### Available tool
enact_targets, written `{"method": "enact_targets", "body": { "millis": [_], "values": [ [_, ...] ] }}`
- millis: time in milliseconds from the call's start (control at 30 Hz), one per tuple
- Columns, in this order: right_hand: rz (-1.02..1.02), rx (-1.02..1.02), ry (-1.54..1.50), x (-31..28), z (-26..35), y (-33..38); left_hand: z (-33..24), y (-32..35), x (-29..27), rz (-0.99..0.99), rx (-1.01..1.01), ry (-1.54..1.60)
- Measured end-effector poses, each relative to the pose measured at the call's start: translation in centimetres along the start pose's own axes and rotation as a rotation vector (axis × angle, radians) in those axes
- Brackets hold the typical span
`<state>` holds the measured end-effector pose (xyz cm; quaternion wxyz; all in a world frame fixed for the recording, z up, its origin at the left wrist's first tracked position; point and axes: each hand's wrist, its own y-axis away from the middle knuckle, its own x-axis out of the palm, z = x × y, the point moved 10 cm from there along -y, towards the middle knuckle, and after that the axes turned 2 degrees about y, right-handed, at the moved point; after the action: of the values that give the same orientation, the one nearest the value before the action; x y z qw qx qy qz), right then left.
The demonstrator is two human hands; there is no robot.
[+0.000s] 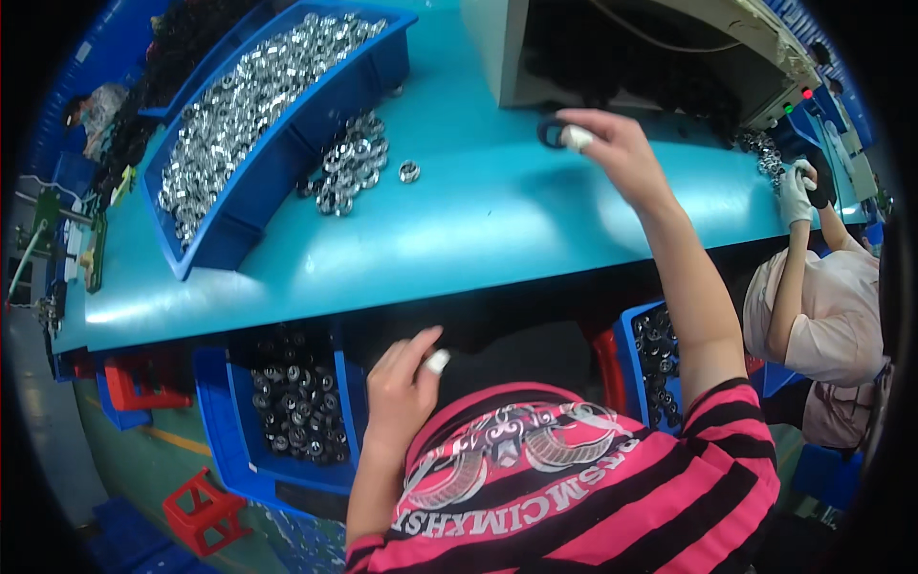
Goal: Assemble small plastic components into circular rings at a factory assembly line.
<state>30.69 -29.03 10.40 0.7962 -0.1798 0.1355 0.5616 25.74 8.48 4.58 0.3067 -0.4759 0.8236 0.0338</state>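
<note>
My right hand [617, 153] is stretched out over the teal table [449, 239], with a white cover on its thumb. Pinched between its thumb and fingers is a black ring [551, 132], in front of a box-like housing. My left hand [402, 387] hovers near my body below the table's front edge, its thumb also wrapped in white. Its fingers are loosely bent and nothing shows in them. Small shiny metal rings [356, 165] lie in a loose pile on the table, and a single metal ring [409, 172] sits just right of them.
A long blue bin [277, 177] full of shiny metal rings stands at the left. The pale housing [492, 57] holds dark parts. Below the table are a blue crate [225, 421] of black-and-silver parts and a red stool [203, 512]. At the right, a gloved co-worker [813, 306] handles parts.
</note>
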Motion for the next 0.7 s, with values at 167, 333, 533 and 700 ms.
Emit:
{"method": "enact_targets", "body": {
  "millis": [167,333,533,700],
  "values": [
    [0.4,0.299,-0.414,12.5,2.1,10.7,-1.3,-2.9,2.8,0.045,-0.067,0.494],
    [0.539,0.234,-0.423,17.0,4.3,12.6,0.5,-1.5,3.3,-0.019,-0.137,0.852],
    [0.656,0.187,-0.392,20.5,5.1,12.3,1.0,0.3,0.9,-0.144,-0.145,0.694],
    [0.176,-0.427,0.294,17.4,7.4,2.9,3.0,1.6,0.6,-0.24,-0.252,0.724]
  ]
}}
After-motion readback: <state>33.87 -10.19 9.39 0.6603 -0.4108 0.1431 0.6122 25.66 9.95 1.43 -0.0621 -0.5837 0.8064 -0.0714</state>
